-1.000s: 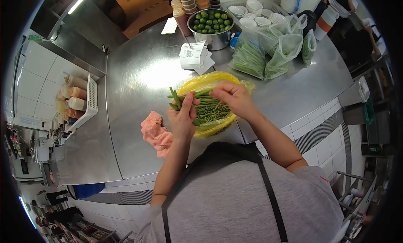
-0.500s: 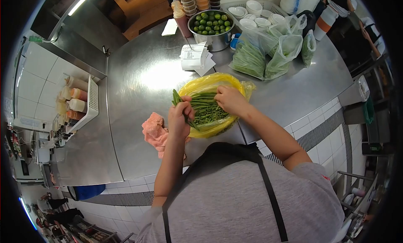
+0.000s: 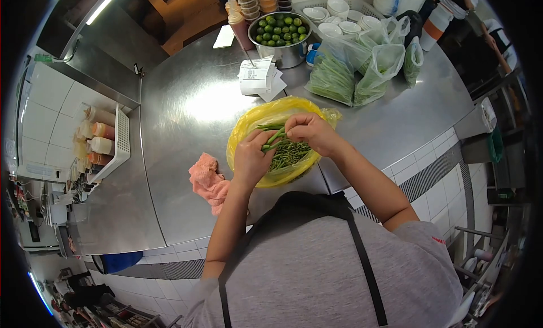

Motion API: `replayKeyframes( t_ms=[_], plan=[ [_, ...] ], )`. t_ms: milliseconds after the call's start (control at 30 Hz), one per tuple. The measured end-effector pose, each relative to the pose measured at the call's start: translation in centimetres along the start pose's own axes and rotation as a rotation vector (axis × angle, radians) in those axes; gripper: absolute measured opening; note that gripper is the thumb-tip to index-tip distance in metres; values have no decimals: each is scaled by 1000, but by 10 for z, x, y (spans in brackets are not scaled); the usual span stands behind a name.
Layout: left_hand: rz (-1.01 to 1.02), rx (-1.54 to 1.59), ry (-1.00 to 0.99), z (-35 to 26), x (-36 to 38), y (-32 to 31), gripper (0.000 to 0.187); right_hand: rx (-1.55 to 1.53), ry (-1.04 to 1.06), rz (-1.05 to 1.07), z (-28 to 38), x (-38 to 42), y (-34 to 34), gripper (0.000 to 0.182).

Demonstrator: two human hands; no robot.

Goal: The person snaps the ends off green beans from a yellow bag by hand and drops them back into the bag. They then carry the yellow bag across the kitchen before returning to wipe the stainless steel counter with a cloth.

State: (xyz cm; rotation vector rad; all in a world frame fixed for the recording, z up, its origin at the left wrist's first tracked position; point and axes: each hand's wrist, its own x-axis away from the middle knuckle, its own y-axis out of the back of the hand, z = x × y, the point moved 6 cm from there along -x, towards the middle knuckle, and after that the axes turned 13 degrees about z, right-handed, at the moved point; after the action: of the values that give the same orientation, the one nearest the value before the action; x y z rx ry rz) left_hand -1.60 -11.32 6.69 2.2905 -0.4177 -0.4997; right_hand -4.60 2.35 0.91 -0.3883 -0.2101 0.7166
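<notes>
Basically, left hand grips what look like green beans, right hand pinching their ends, both above yellow plastic bag, handy for catching drops.

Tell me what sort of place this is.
Most likely a restaurant kitchen: there's a steel worktop, a metal bowl of green citrus fruit, and a white basket of squeeze bottles.

Room over tabletop left of yellow bag; pink cloth obstructs near-left; receipts, lime pot stand beyond
</notes>
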Motion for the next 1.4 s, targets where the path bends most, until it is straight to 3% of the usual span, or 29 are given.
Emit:
replayKeyframes(
  t_ms=[33,100,200,233,267,300,433,500,600,733,800,833,867,933,1067,1133,1167,1233,1367,1400],
  plan=[
    [-2,-4,-5,-3,0,2,18,-2,-1,-3,1,2,-4,2],
    [-6,-11,-5,-6,0,8,18,-290,63,68,5,2,-19,2],
    [-2,85,87,6,2,16,18,-104,86,0,6,-3,-11,13],
    [-115,331,152,22,7,19,17,-105,86,3,1,-4,-7,13],
    [-230,577,215,35,12,22,18,404,94,-42,3,-4,0,19],
    [-344,623,177,29,12,32,20,914,100,-87,9,-4,-2,26],
    [-463,749,269,36,22,52,17,1163,301,-184,13,6,-28,29],
    [-482,831,252,35,22,53,17,787,234,-73,11,1,-37,28],
    [-532,989,215,38,24,51,16,725,150,43,3,-5,-47,24],
    [-642,1153,209,36,29,49,15,611,7,-31,-6,-8,-43,20],
    [-650,1170,205,36,32,47,15,367,123,-257,0,-2,-25,14],
    [-657,1188,198,36,34,46,15,116,206,-253,4,0,-19,10],
    [-658,1188,201,36,34,44,15,116,203,-253,7,1,-17,10],
    [-606,1331,210,37,32,31,15,-317,475,-198,32,7,-23,7],
    [-611,1497,287,39,29,15,15,-483,533,-86,40,13,-32,6],
    [-716,1582,252,41,31,20,14,-188,508,70,41,15,-42,11],
    [-715,1579,252,47,34,25,14,-190,509,71,41,15,-41,11],
    [-609,1298,143,52,40,46,12,1367,449,21,44,17,-64,10],
    [-666,1146,323,43,52,32,12,1635,386,-147,14,-4,-44,10],
    [-661,1146,323,51,58,35,12,980,308,-273,13,-10,-13,9]
  ],
)
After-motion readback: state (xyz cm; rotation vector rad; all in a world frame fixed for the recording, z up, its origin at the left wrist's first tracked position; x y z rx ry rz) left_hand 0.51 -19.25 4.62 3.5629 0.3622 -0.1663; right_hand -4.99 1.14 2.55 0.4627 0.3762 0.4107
